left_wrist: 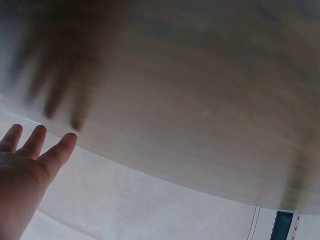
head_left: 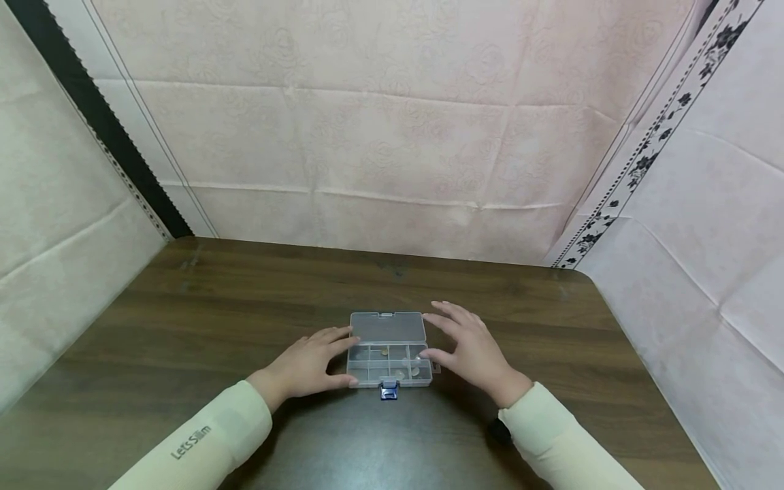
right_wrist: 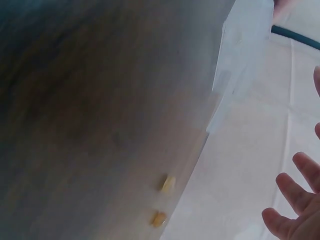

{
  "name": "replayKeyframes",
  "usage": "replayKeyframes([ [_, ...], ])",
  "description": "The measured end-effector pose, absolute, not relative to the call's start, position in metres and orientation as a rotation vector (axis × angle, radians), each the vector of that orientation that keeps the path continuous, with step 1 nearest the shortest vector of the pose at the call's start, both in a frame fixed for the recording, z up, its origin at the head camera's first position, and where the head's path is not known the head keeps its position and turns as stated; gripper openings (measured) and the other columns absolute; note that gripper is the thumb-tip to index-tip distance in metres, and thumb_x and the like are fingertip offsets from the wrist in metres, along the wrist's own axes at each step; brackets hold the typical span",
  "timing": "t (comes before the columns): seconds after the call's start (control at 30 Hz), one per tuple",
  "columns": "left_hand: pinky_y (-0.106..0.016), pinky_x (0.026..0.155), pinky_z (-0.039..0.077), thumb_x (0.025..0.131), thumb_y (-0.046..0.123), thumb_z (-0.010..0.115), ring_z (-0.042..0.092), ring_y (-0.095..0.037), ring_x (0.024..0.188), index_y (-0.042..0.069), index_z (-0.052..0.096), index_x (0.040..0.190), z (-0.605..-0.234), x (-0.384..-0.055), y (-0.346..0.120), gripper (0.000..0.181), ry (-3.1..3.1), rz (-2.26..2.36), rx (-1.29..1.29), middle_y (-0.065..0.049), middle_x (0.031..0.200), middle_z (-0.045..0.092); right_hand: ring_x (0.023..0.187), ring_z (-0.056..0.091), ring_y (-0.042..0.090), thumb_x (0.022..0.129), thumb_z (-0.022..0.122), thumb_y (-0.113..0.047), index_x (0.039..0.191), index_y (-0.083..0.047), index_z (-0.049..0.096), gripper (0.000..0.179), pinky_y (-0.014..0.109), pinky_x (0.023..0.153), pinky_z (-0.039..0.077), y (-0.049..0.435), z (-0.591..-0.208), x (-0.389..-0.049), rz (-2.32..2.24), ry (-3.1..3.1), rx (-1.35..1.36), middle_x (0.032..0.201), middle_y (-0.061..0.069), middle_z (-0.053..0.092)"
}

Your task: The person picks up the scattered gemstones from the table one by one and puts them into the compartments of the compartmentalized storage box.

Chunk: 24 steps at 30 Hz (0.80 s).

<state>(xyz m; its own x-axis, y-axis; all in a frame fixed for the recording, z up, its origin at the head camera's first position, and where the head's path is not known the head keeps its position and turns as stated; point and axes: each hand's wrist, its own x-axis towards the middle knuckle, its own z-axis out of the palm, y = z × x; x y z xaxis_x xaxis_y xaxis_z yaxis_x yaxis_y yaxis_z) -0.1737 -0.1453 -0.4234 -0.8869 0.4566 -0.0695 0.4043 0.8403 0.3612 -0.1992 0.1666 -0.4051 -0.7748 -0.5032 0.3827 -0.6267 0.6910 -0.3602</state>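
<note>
A clear plastic compartment box (head_left: 389,364) lies on the table with its lid (head_left: 388,327) folded back. Several small pieces sit in its compartments, one of them yellowish (head_left: 384,352). My left hand (head_left: 309,364) is at the box's left side, fingers extended, with fingertips and thumb right at its edge. On the opposite side my right hand (head_left: 468,347) spreads its fingers, the thumb overlapping the right compartments in the head view. In the right wrist view, the fingers (right_wrist: 292,192) are apart with nothing between them. A small shiny blue piece (head_left: 388,391) is at the box's front edge.
The brown wooden table (head_left: 257,299) has a glossy surface. Pale patterned cloth (head_left: 392,150) hangs behind it and at both sides. Two small yellowish pieces, one of them (right_wrist: 159,219) lower, show in the right wrist view.
</note>
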Motion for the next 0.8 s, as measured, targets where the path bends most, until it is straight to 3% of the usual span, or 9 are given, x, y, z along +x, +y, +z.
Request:
replayKeyframes([
  [0.33,-0.066,0.104,0.028,0.084,0.066,0.059,0.032,-0.034,0.14,0.022,0.045,0.146,-0.424,-0.174,-0.145,0.077,2.874,0.516,0.689,-0.005,0.155,0.034,0.132,0.044,0.033,0.08,0.079,-0.033,0.132,-0.012,0.06,0.059,0.061,0.106,0.03,0.184,-0.402,-0.206,0.828,-2.67,0.778,0.143,0.01,0.049],
  [0.57,-0.066,0.104,0.028,0.084,0.067,0.058,0.032,-0.034,0.14,0.022,0.045,0.146,-0.424,-0.174,-0.145,0.078,2.873,0.511,0.695,-0.006,0.155,0.034,0.103,0.062,0.032,0.08,0.08,-0.03,0.133,-0.01,0.059,0.06,0.051,0.089,0.048,0.196,-0.403,-0.213,0.861,-2.675,0.721,0.142,0.012,0.049],
  [0.8,-0.066,0.104,0.028,0.084,0.067,0.058,0.032,-0.034,0.14,0.022,0.045,0.146,-0.424,-0.175,-0.145,0.078,2.872,0.512,0.697,-0.005,0.155,0.034,0.125,0.048,0.035,0.081,0.078,-0.032,0.134,-0.011,0.058,0.06,0.054,0.095,0.044,0.205,-0.406,-0.219,0.881,-2.716,0.641,0.142,0.01,0.05],
])
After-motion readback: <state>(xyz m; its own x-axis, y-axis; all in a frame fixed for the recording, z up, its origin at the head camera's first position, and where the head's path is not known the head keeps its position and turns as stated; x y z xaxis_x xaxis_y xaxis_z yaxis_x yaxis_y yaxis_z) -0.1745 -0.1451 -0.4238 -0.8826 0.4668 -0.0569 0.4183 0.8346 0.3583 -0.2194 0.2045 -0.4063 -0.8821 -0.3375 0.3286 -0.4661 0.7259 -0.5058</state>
